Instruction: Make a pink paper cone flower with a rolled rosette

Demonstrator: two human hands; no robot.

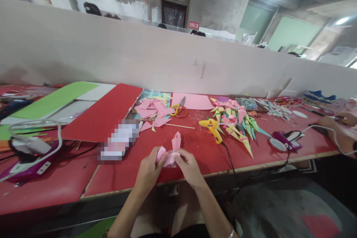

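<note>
In the head view, we look down at two bare hands close together over the near edge of a red table. The left hand is curled, its thumb and fingers gripping a small pink piece. The right hand pinches a pale pink, partly see-through piece that sits between the two hands; we cannot tell whether the two pieces are joined. Just beyond the fingers a pink folded piece points away from us (where its lower end meets the rest is unclear).

Farther back we find a thin stick, then scissors with one yellow and one orange handle, beside a pile of pink scraps. A pink sheet lies near the white partition. To the right, a yellow glue gun lies next to a heap of colourful cones. On the left we see a red board and a purple power strip.
</note>
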